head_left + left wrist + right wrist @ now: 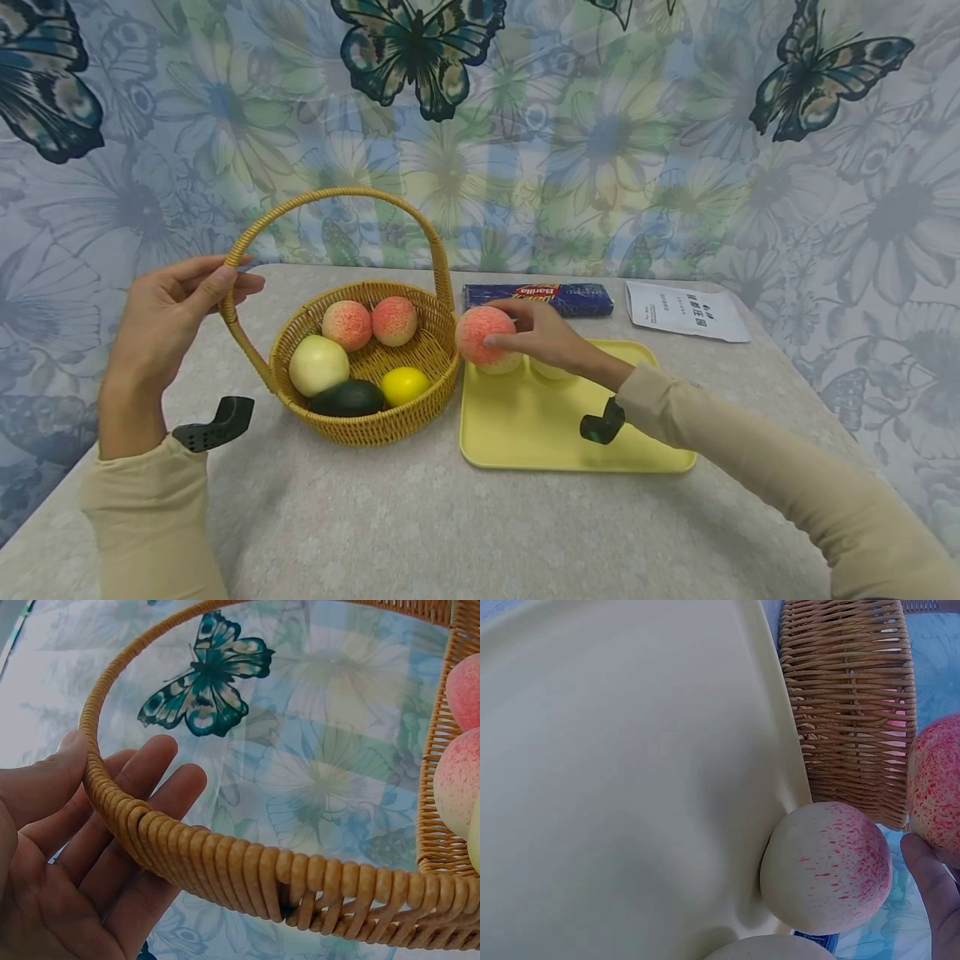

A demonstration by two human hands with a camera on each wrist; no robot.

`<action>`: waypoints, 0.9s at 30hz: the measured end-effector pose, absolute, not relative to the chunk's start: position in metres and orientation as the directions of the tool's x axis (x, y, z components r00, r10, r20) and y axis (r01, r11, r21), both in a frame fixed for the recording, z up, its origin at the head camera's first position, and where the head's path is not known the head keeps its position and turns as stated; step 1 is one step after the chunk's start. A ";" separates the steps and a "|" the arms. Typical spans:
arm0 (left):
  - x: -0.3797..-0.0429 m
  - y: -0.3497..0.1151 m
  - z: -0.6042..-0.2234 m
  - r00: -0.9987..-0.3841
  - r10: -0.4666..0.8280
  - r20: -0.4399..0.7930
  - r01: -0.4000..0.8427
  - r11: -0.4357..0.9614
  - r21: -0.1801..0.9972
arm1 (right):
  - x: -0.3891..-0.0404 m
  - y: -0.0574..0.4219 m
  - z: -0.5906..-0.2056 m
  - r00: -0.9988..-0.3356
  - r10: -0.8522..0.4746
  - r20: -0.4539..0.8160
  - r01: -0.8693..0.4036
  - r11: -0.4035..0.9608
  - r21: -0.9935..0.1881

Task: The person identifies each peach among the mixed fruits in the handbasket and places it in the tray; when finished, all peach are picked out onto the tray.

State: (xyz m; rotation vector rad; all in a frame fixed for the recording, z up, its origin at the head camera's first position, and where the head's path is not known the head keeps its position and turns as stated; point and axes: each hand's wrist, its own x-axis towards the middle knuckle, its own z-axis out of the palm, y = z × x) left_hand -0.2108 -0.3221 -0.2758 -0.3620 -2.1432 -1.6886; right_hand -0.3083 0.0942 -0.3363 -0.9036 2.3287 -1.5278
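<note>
My left hand (167, 308) grips the left side of the wicker basket's handle (337, 193), thumb on one side and fingers behind it. The basket (390, 429) stands upright on the table. Inside lie two peaches (347, 325), a pale round fruit (318, 367), a dark green oval fruit (348, 400) and a lemon (406, 386). My right hand (547, 333) pinches another peach (478, 333) between thumb and fingers, beside the basket's right rim. Below it, a pale pink-speckled peach (825, 866) and a second pale fruit (769, 951) sit at the yellow tray's (540, 425) edge.
A dark blue Barilla package (570, 298) lies behind the tray. To its right is a white printed packet (686, 311). A butterfly-patterned curtain (525, 167) hangs along the table's back edge.
</note>
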 end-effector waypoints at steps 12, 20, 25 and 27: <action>-0.212 -0.322 -0.276 -0.894 -0.037 0.446 0.426 0.236 0.873 | -0.308 0.105 -0.342 -0.799 -0.581 0.158 -0.373 0.270 -0.888; -0.212 -0.322 -0.276 -0.896 -0.041 0.442 0.419 0.247 0.874 | -0.307 0.111 -0.344 -0.806 -0.571 0.155 -0.362 0.270 -0.892; -0.212 -0.323 -0.277 -0.895 -0.040 0.445 0.422 0.249 0.872 | -0.306 0.114 -0.345 -0.816 -0.561 0.140 -0.350 0.286 -0.892; -0.212 -0.323 -0.277 -0.894 -0.039 0.447 0.425 0.242 0.872 | -0.305 0.115 -0.344 -0.819 -0.557 0.136 -0.343 0.285 -0.895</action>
